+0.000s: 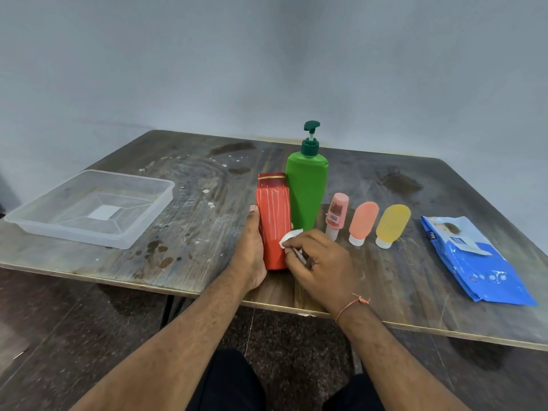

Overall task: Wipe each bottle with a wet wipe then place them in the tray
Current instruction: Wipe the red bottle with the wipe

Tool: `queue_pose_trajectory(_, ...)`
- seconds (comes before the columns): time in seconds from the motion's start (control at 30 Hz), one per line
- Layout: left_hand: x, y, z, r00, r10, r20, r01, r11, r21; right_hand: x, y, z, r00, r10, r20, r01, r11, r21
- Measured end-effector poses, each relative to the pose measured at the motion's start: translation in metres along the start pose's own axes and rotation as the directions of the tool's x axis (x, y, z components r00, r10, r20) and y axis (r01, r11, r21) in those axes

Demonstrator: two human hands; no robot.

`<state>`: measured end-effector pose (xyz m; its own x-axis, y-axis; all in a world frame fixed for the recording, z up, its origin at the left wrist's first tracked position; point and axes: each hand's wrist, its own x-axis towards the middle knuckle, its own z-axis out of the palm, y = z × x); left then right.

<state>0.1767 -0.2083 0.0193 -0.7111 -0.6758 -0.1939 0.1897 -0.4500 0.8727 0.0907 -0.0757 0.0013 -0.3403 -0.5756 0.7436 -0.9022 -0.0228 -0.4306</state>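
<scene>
Left hand [250,250] gripped red bottle [273,226] upright at near bench [189,232] edge | right hand [317,259] pressed wipe [289,238] on it | tray [89,209] far left.

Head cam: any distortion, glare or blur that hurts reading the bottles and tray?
Head view: wide-angle bowing curves the table edges; light is soft and even, shadows faint; the clear tray shows mild sheen but its rim reads fine; the red bottle and both hands, left and right, are sharp, no motion blur.
</scene>
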Motion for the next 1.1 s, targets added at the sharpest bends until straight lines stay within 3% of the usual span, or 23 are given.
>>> queue_pose_trajectory(0.1,0.0005,0.0001,-0.0009,1.0,0.007,-0.009,-0.007,1.0,-0.011,0.0001,0.0022,0.0007,0.999,0.04,-0.036,-0.038,0.998,0.043)
queue_pose_trajectory(0.27,0.0009,-0.0003,0.0003,1.0,0.002,-0.014,-0.002,1.0,-0.015,0.0003,0.0045,0.0003,0.966,0.256,-0.036,-0.247,0.955,0.167)
queue_pose_trajectory(0.53,-0.0001,-0.0024,0.0018,1.0,0.03,0.006,-0.03,0.999,0.024,0.0009,0.007,0.0029,0.975,0.211,-0.064,-0.209,0.977,0.043)
queue_pose_trajectory(0.7,-0.0001,-0.0018,0.0001,1.0,0.025,0.006,-0.025,1.0,0.018,0.0009,0.0056,0.0021,0.997,0.069,-0.029,-0.069,0.998,0.004)
queue_pose_trajectory(0.9,-0.0001,-0.0028,0.0016,1.0,0.012,0.014,-0.013,1.0,0.023,0.0,0.0061,0.0035,0.992,0.074,-0.103,-0.081,0.994,-0.068)
queue_pose_trajectory(1.1,-0.0028,-0.0017,0.0018,0.999,0.023,0.03,-0.024,1.0,0.018,-0.0022,0.0032,0.004,0.998,-0.009,-0.068,0.003,0.996,-0.085)
